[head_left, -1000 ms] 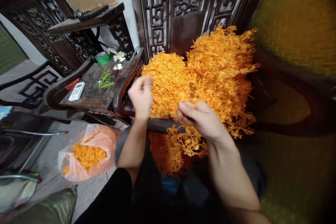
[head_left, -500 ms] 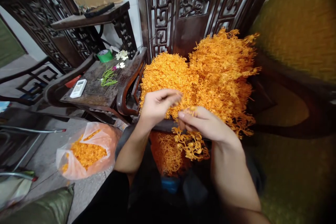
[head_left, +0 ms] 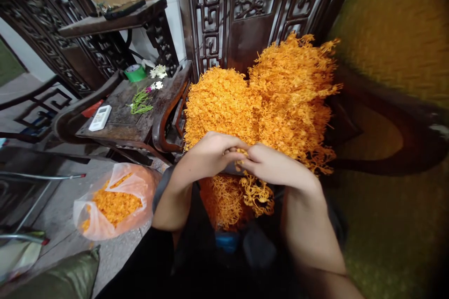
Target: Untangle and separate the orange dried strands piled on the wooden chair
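Chairback [head_left: 250, 39] — sprig [head_left: 258, 196] half-hidden by hands [head_left: 271, 163]

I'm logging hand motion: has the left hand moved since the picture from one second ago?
Yes: judged against the white remote, the left hand has moved rightward and lower in view, beside the right hand.
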